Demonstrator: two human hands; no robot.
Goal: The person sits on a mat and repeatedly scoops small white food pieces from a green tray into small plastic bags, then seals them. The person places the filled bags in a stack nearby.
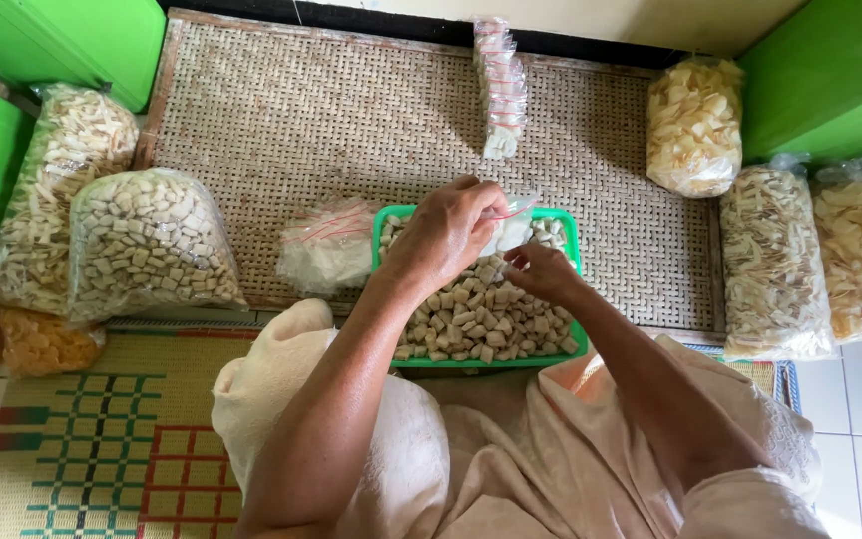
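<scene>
lap: the person sits on the floor in a pale cream garment [511,469], and both forearms reach forward over it.
green tray [575,232]: one tray, just in front of the knees, still heaped with small pale cubes of snack [476,317]; i judge that much is left to pack.
left hand [443,232]: it is above the tray, the fingers pressed together and pinching the top edge of a small clear bag [511,228].
right hand [543,269]: it is just beside the bag, the fingers pinched close at the lower side of it; if a cube is between them, i cannot tell.
small clear bag: it is held over the far half of the tray, part filled with cubes; the mouth seems not closed yet, but it is small to see.
empty bags [329,245]: one loose pile of clear zip bags with red lines, touching the left side of the tray; not possible to count them.
finished packs [500,88]: one row of small filled packs lies far on the woven mat [281,120]; about five or six, the count is not sure. this part seems done.
big bags left: two with pale snack, one of cubes [150,242] and one of strips [64,170]; also two orange ones [42,341] at the edge.
big bags right: three with pale chips [694,125].
green boxes [62,40]: at the far corners, partly out of view.
</scene>
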